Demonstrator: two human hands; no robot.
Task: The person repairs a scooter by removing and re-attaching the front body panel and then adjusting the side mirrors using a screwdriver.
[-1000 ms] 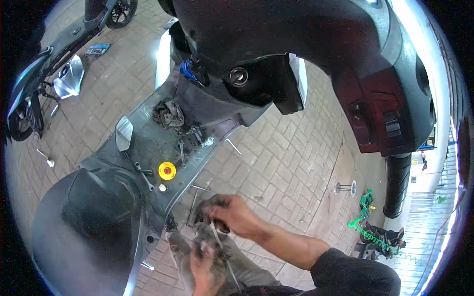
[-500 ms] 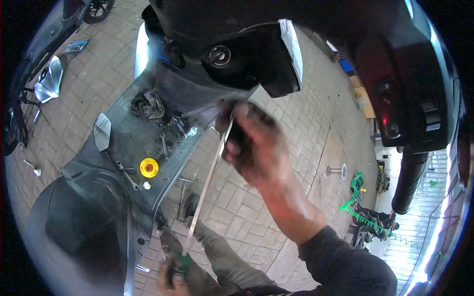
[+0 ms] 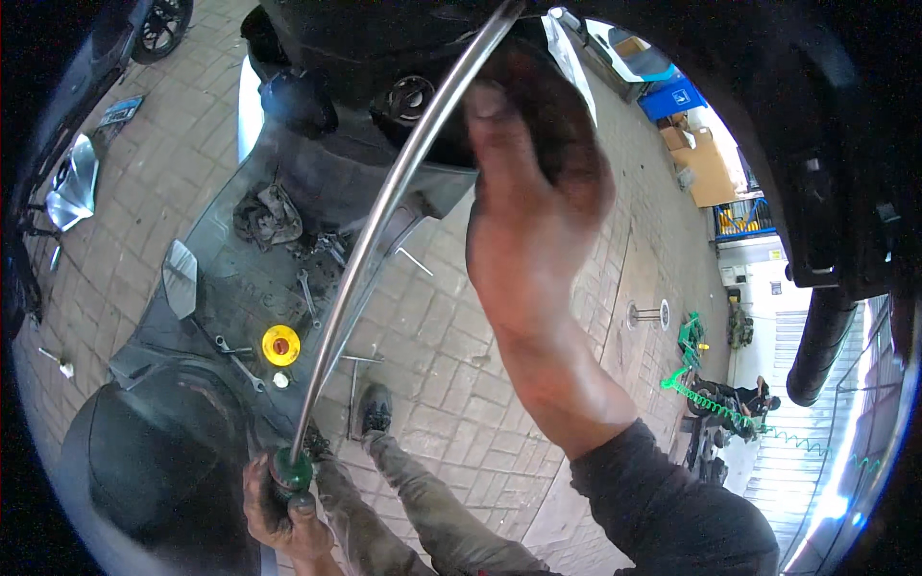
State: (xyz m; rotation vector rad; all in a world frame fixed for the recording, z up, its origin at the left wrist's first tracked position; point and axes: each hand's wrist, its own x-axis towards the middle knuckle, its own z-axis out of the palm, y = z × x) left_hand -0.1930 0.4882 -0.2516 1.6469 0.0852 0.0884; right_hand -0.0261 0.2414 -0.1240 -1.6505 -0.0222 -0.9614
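Observation:
My left hand, low at left of centre, grips the green handle of a long metal shaft, which rises diagonally to the upper edge. My right hand is raised beside the shaft, its curled fingers in shadow against the dark front panel; what they grip is too dark to make out. Below lies the scooter's floorboard, holding a rag, a mirror, wrenches and a yellow round piece with a red middle.
Left are a second scooter and a silver body panel. A T-bar tool lies by my shoes. Right are a black grip, boxes, a blue bin and a person near a green coiled hose.
My right hand has risen from low in the picture toward the front panel. My left hand has shifted left, and the long shaft now stretches to the upper edge. The view has shifted too.

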